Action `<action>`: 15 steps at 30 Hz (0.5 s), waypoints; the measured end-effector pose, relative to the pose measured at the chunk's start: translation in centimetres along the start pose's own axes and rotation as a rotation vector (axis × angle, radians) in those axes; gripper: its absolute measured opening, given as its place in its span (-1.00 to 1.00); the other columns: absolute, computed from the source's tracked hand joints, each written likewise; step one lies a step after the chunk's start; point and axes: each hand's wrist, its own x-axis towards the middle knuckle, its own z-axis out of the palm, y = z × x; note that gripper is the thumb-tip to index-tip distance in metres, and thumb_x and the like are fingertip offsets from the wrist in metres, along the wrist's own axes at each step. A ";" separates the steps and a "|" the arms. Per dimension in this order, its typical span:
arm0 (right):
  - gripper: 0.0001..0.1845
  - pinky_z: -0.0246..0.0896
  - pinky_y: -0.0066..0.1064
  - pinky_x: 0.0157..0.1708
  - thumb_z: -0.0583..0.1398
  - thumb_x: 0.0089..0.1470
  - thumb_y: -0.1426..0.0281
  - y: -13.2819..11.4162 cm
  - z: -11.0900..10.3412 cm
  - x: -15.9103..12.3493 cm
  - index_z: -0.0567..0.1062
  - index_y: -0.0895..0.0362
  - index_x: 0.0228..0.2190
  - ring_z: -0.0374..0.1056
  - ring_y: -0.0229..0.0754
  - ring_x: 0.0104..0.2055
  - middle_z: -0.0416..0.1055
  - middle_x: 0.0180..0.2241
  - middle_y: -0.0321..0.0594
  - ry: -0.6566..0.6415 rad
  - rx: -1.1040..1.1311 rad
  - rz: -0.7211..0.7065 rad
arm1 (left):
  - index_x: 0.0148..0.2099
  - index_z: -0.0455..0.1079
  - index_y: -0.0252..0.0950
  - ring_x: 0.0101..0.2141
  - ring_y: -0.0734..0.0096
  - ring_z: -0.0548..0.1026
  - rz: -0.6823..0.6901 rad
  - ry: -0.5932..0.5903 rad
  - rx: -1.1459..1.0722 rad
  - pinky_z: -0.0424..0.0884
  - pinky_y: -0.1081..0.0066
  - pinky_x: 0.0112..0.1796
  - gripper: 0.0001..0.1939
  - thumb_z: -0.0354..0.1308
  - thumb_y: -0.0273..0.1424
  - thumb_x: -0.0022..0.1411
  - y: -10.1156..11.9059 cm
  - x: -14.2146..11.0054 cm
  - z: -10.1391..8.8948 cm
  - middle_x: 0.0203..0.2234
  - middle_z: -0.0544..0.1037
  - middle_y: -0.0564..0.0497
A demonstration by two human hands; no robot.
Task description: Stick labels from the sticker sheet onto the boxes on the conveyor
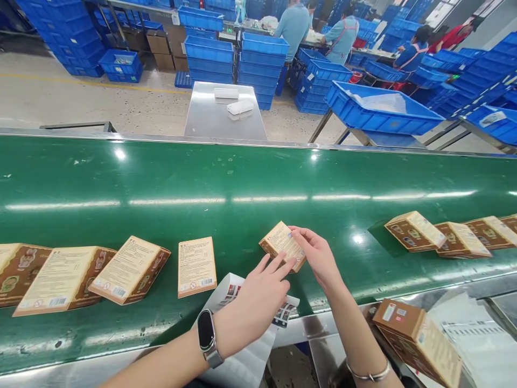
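A small brown and cream printed box (281, 237) lies tilted on the green belt, its text panel facing up. My right hand (317, 256) grips its right side between thumb and fingers. My left hand (258, 296), wearing a watch, lies over the near part of the box with fingers stretched out and touching the panel. Under the left hand, a white sheet with small dark and red printed pictures (232, 292) hangs over the belt's near edge, partly hidden. Just left of it stands another cream box (197, 267) with a barcode.
Several similar boxes (131, 269) rest on the green conveyor (161, 172) at left, more boxes (416, 231) at right. A brown box (420, 339) sits near right. Beyond are a metal table (210, 116), blue crates (262, 64), and people (293, 27) working.
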 end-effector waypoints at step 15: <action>-0.47 0.31 -0.16 -0.16 0.14 0.22 0.13 -3.3 -2.1 -2.5 0.35 0.08 0.14 0.45 0.01 -0.18 0.57 -0.16 -0.09 0.291 -0.485 -0.252 | -0.24 0.35 -0.22 -0.44 0.40 0.50 0.148 -0.024 -0.193 0.24 0.38 -0.44 -0.73 -0.05 -0.24 0.47 4.7 -2.5 -2.9 -0.44 0.55 0.11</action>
